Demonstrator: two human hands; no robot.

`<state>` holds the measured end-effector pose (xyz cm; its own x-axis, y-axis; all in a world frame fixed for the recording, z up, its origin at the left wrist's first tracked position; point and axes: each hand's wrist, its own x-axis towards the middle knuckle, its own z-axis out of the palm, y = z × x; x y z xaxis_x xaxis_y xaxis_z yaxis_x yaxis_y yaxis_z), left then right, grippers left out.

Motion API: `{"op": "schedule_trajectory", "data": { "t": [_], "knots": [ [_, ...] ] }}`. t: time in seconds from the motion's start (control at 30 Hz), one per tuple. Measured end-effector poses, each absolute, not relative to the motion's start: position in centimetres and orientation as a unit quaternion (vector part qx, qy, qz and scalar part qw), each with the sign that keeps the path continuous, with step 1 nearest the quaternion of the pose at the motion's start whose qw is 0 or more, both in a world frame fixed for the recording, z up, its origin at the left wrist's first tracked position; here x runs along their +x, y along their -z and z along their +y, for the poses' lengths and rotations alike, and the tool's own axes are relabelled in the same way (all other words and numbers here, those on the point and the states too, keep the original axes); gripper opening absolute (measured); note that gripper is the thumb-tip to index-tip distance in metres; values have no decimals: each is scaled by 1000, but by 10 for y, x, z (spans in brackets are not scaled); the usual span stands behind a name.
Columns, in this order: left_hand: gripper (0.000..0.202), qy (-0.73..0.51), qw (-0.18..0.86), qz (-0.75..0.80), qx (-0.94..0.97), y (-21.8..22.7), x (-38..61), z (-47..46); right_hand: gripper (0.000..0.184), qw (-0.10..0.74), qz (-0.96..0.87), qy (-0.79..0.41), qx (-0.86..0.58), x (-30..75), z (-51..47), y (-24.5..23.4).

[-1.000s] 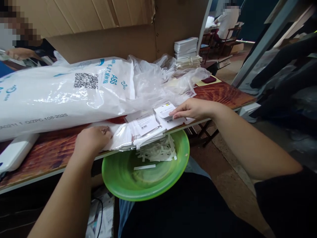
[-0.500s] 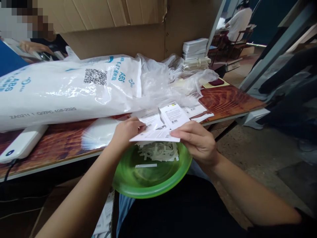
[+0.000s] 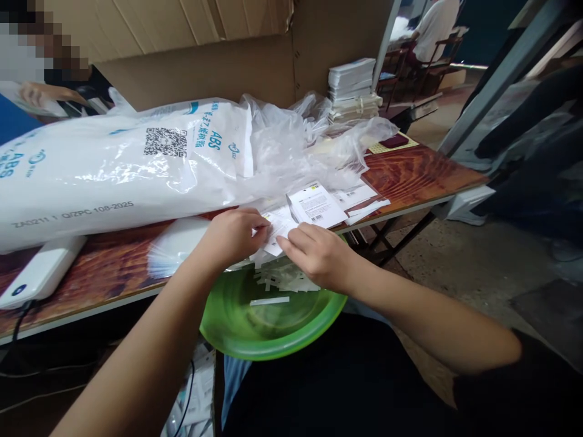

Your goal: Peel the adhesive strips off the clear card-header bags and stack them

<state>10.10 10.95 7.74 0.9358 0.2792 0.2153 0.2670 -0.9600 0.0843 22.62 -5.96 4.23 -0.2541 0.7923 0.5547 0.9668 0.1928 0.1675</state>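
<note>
Both our hands work at the bench [image 3: 423,173], near the middle of the frame, with a small white card [image 3: 280,230] between them. Our left hand [image 3: 234,233] has its grip closed, thumb and fingers pinched at the card's left side. Our right hand [image 3: 319,255] has fingers curled and grip closed at the card's lower right edge; its palm is hidden from us.

Just above and right of the card we see a barcoded card [image 3: 319,207], and farther right some white strips [image 3: 368,211] at the bench edge. A fan of clear sleeves [image 3: 175,246] lies left of our left hand.

Below our hands, in the lower middle, sits a green basin [image 3: 273,349] with paper scraps [image 3: 277,279] and a lone strip [image 3: 269,301] inside.

A big white sack [image 3: 113,170] printed "ABS" fills the left of the bench, with a white device [image 3: 43,273] in front of it. Crumpled plastic [image 3: 296,149] lies at the sack's right end, before a paper stack [image 3: 351,88]. At upper left we see a co-worker's hand [image 3: 43,94].
</note>
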Motion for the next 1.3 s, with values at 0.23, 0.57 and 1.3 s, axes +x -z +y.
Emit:
{"op": "schedule_trajectory", "data": {
  "t": [0.23,0.57,1.3],
  "knots": [
    [23,-146,75,74,984,-76,120,106,15,267,-632,111,-719,239,-12,-44],
    [37,-149,21,356,922,-80,61,133,61,209,-674,16,-708,297,-47,-53],
    [41,85,-39,500,861,-62,43,176,23,169,-675,-235,-679,369,-56,-78]
  ]
}}
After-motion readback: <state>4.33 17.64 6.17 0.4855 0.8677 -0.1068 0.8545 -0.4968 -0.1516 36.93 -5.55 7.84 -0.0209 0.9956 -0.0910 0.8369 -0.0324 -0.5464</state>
